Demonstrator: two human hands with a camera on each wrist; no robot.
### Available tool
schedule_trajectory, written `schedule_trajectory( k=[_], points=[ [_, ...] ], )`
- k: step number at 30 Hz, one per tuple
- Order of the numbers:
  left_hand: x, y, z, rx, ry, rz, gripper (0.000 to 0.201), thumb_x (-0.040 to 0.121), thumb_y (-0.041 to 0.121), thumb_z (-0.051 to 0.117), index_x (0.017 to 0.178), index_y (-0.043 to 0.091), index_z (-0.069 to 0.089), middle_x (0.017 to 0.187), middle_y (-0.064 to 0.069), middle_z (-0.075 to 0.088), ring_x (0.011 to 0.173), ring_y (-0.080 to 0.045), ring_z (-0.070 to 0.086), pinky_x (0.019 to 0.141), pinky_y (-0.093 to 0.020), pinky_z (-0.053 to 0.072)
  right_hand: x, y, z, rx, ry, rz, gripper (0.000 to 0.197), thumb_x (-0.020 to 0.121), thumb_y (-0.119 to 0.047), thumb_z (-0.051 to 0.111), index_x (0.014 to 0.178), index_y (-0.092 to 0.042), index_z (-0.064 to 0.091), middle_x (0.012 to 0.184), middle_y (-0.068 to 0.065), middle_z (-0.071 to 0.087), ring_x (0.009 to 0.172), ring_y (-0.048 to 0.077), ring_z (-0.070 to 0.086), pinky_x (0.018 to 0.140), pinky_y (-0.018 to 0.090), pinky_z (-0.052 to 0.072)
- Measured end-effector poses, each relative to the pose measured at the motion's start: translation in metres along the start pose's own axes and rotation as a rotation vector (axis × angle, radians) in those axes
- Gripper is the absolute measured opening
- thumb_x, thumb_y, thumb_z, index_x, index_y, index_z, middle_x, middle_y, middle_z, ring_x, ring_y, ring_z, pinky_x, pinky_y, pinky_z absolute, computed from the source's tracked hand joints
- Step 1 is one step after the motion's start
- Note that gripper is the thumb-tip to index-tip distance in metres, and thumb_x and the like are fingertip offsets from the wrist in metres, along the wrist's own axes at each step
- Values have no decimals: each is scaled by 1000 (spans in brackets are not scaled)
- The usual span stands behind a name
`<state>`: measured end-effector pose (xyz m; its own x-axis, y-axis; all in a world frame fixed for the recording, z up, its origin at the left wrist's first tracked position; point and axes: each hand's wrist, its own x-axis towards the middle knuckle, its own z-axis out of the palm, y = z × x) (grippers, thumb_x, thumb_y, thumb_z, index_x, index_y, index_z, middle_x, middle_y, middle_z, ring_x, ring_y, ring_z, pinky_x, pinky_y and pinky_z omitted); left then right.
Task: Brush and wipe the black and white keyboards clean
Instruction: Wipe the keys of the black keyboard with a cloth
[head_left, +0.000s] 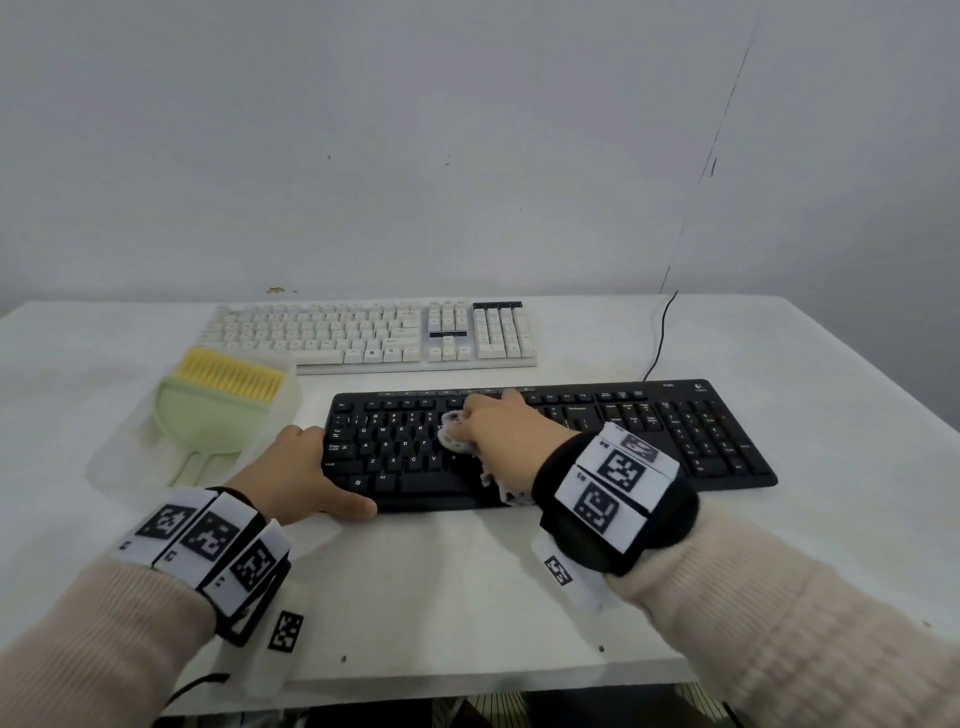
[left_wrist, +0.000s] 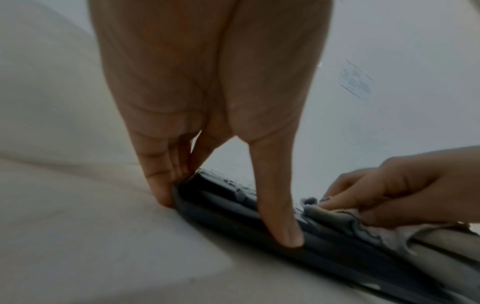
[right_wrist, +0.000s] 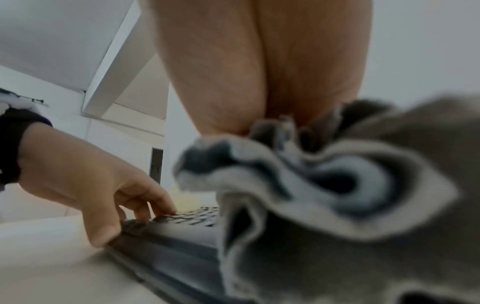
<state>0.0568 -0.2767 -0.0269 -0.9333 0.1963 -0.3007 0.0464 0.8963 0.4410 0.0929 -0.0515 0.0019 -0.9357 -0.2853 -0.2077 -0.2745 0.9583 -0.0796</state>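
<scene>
White tabletop (head_left: 519, 597): left hand (head_left: 306, 475) bracing black keyboard (head_left: 675, 441) at 9 o'clock, fingers curled round edge; right hand (head_left: 498, 431) clutching cloth (head_left: 452, 436), wiping keys; best pressing lightly, row by row.

Table (head_left: 779, 545): white, against a grey wall.
Black keyboard (head_left: 675, 436): flat on the table, in the middle.
White keyboard (head_left: 374, 332): behind the black keyboard, near the wall.
Clear tray (head_left: 130, 467): left of the black keyboard, with a yellow brush (head_left: 228, 376) and green dustpan (head_left: 208, 421) inside.
Black cable (head_left: 658, 343): behind the black keyboard.
</scene>
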Motion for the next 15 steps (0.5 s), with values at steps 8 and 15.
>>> schedule_trajectory(
  k=[8, 15],
  points=[
    [-1, 1, -1, -14, -19, -18, 96, 31, 61, 82, 112, 18, 54, 108, -1, 51, 96, -15, 55, 89, -37, 50, -41, 44, -21, -93, -70, 254, 32, 83, 9, 37, 65, -17, 32, 75, -6, 28, 79, 17, 32, 68, 26, 27],
    [1, 2, 2, -3, 1, -19, 79, 55, 43, 87, 120, 16, 49, 112, -2, 43, 101, -18, 49, 89, -32, 45, -38, 58, -28, -201, -132, 434, 24, 93, -10, 46, 70, -16, 46, 90, 5, 51, 91, 26, 47, 86, 33, 35]
  ],
)
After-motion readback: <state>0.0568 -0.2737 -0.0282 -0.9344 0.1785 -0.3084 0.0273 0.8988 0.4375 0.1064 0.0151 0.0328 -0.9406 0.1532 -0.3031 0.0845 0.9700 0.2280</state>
